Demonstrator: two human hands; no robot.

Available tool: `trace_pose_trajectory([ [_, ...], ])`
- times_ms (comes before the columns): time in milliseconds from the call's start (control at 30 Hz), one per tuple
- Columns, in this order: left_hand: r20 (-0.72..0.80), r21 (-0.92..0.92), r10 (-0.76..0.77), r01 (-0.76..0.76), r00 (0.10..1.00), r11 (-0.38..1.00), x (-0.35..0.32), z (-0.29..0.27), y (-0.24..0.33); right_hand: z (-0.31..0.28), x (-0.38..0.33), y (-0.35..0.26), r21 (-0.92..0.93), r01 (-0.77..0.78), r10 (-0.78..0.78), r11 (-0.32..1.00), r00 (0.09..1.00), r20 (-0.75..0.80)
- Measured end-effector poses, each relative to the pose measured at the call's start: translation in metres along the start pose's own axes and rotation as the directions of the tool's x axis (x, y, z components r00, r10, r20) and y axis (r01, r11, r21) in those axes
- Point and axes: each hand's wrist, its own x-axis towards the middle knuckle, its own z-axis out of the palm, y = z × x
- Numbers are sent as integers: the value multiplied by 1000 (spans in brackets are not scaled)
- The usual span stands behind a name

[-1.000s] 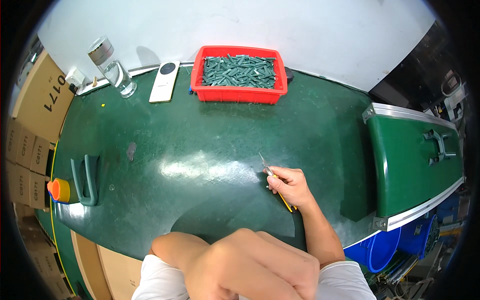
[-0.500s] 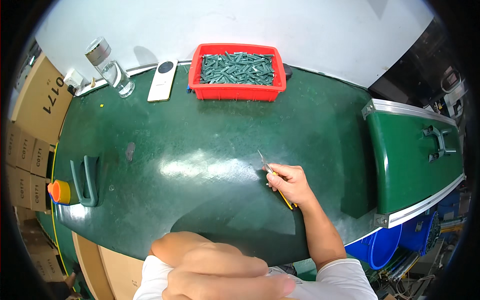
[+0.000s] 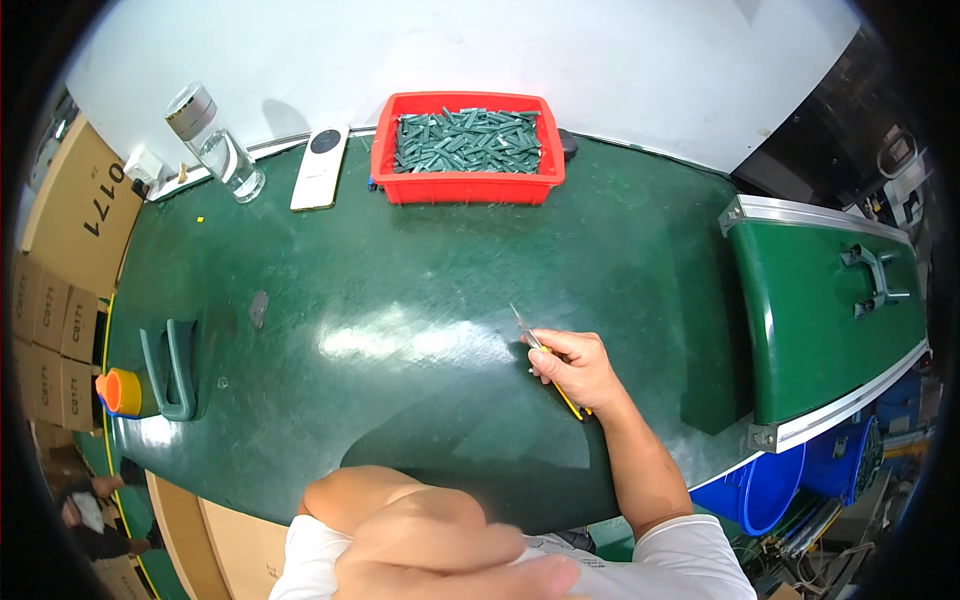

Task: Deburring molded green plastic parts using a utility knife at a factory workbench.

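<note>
My right hand is closed around a slim craft knife over the green table. Its thin, pointed blade sticks out past my fingers toward the far left, and the yellow and dark handle runs back under my palm. My left hand is raised close to the camera in front of my chest, large and blurred. How its fingers are set cannot be made out, and no object shows in it. At the table's left lies a dark green U-shaped plastic part, out of reach of both hands.
A red bin of small green pieces stands at the back, beside a phone and a glass bottle. On the right, a green conveyor carries a green part. An orange tape roll sits left; cartons and another person are beyond.
My left hand has shifted slightly downward. My right hand keeps its hold on the knife almost unmoved. Another person has come into view at the lower left.
</note>
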Motion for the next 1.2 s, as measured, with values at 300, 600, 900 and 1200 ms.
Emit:
trace_pose_trajectory([
  [300, -39, -352, 33, -45, 999, 935, 18, 13, -24, 0, 1, -4, -20, -33, 33, 999, 999, 5],
  [600, -116, -425, -91, 33, 989, 905, 20, 20, -24, 0, 1, -1, -36, -1, 1, 999, 1000, 5],
  [900, 154, -441, -250, 293, 956, 848, 12, -15, -7, 0, 0, -1, -23, 13, -13, 1000, 1000, -2],
  [1200, -91, -472, 49, -86, 995, 878, 12, 11, -30, -1, 0, 1, -43, 21, -21, 999, 1000, 2],
])
